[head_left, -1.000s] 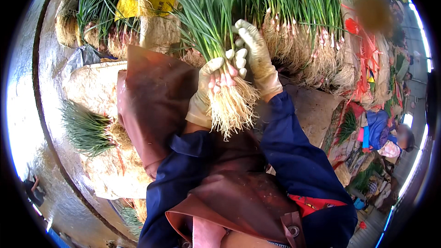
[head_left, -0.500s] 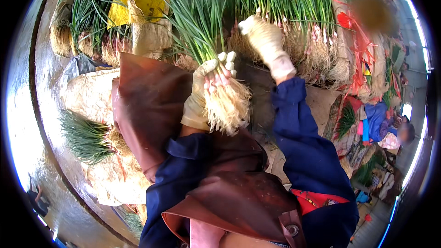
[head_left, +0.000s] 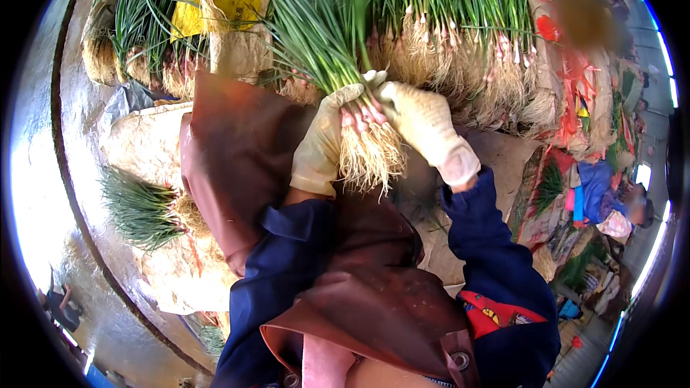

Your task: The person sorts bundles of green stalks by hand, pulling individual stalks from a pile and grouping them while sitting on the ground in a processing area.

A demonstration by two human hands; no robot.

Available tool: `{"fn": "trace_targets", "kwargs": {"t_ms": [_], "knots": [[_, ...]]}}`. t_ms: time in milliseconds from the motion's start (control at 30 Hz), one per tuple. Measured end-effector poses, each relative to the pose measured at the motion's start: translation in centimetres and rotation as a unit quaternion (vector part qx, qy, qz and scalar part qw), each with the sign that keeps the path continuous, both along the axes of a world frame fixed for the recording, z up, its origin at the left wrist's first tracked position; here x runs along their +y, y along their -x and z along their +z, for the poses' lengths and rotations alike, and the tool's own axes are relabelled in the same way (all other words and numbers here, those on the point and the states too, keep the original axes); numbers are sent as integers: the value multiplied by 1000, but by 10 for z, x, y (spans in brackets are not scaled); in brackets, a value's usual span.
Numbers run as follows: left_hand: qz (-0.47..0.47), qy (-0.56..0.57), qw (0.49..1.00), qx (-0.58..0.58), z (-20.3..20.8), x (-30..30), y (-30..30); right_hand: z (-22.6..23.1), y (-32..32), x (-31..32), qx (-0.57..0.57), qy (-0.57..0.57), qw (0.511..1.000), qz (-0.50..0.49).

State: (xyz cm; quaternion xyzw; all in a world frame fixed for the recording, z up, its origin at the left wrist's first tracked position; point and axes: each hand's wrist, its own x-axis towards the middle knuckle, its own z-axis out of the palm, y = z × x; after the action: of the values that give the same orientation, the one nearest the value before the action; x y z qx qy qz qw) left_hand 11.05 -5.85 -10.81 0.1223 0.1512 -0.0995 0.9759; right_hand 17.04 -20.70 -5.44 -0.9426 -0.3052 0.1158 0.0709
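Holding a bunch of green-leaved plants (head_left: 332, 63) in the left hand (head_left: 316, 145), closed around stems above pink bulbs (head_left: 363, 113), touching the bunch from the right with the right hand (head_left: 422, 118), cannot tell how closed, with pale roots (head_left: 371, 154) between both.

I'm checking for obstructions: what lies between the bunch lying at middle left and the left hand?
In the head view, the brown apron lies between the middle-left bunch and the left hand, which grips another bunch.
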Motion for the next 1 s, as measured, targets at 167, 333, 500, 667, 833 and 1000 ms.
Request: {"fn": "trace_targets", "kwargs": {"t_ms": [167, 333, 500, 667, 833, 1000], "knots": [[-11, -7, 999, -29, 1, 4, 2, -1, -13, -7, 403, -402, 802, -183], [24, 47, 999, 12, 4, 7, 12, -12, -24, 33, 577, -444, 644, -235], [15, 73, 997, -10, 5, 7, 14, -43, -17, 34, 583, -557, 518, -286], [34, 134, 990, -4, -3, 8, 13, -78, -37, 2, 306, -485, 754, -322], [-62, 185, 978, -68, -12, 16, 9, -55, -52, 0, 314, 226, 922, 2], [-2, 98, 994, -42, -14, 9, 8, -21, -138, 40, -58, 211, 953, -211]]}}
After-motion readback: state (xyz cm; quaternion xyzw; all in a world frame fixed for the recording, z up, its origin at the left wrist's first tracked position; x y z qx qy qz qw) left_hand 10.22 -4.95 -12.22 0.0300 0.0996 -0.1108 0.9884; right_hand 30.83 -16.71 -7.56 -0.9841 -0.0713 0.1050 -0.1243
